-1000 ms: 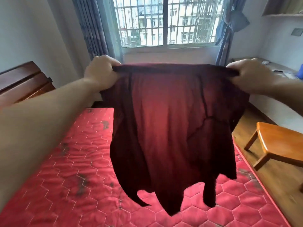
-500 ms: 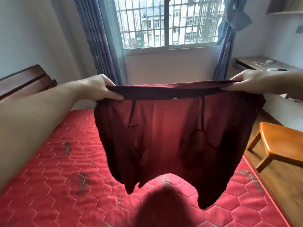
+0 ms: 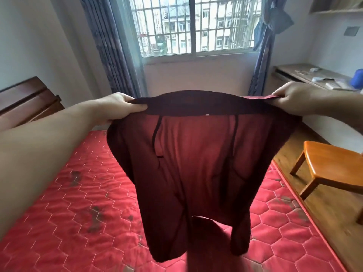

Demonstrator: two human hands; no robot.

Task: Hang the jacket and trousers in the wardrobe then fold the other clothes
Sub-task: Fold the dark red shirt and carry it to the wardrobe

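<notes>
We pinched the dark red shorts (image 3: 192, 154) by the waistband, left hand (image 3: 119, 107) and right hand (image 3: 290, 99), above the bed (image 3: 68, 203); a slackened grip risked crumpling them.

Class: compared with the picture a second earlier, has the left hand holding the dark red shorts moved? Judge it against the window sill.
Yes. The left hand has dropped: it was close under the sill, and now sits well below it, gripping the shorts.

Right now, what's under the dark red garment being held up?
The red quilted mattress, with the dark red garment held above it by the left hand and right hand. The mattress patch behind the cloth is hidden.
</notes>
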